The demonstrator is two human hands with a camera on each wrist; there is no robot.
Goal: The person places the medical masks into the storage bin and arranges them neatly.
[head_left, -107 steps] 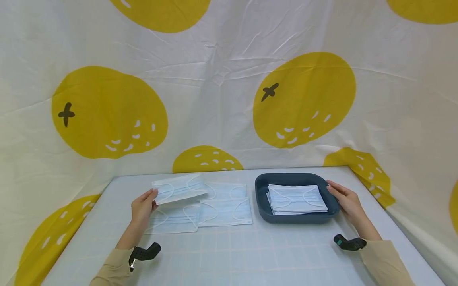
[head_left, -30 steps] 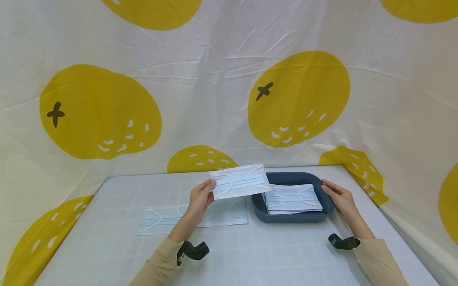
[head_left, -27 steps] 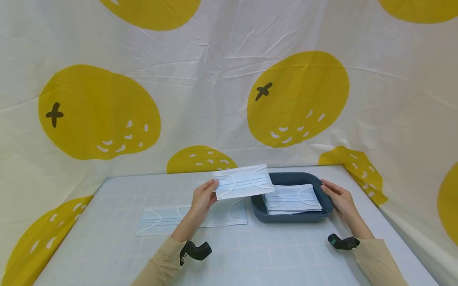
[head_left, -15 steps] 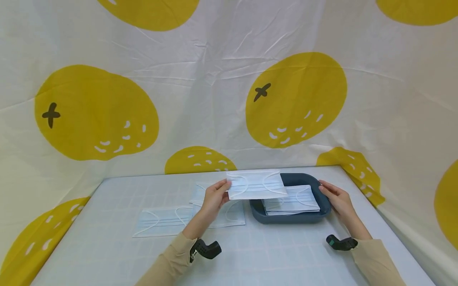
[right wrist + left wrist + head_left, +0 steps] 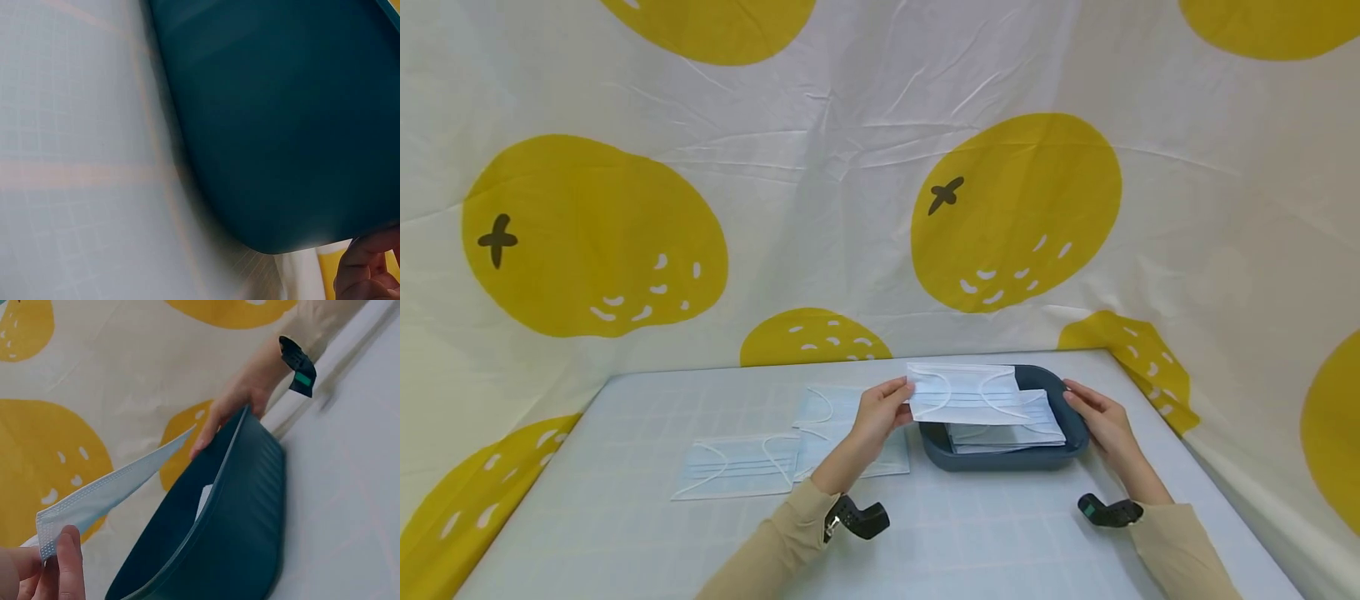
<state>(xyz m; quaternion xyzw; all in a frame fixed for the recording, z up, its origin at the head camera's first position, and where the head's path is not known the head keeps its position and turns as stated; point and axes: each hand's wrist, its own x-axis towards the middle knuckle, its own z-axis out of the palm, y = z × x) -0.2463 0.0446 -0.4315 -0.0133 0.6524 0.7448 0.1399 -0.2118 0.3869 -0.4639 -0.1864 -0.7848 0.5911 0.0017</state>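
A pale blue face mask [image 5: 966,393] is pinched at its left end by my left hand [image 5: 877,417]. It hovers over the left part of a dark blue-green plastic bin [image 5: 1000,461]. In the left wrist view thumb and fingers pinch the mask's edge, and the mask [image 5: 115,487] slants above the bin's rim. Inside the bin lies a stack of face masks [image 5: 1037,427], partly covered by the held one. At the bin's right end my right hand [image 5: 1105,421] grips the rim; its curled fingers [image 5: 369,259] show in the right wrist view.
Left of the bin, several face masks lie flat on the table: a nearer-left mask [image 5: 737,468], a back mask [image 5: 816,408] and a front mask [image 5: 891,457], partly behind my left forearm. A white curtain [image 5: 842,225] with yellow fruit prints hangs behind the table [image 5: 970,542].
My left hand has lifted a mask from the group on the left and carried it right, over the bin. My right hand has stayed on the bin's rim.
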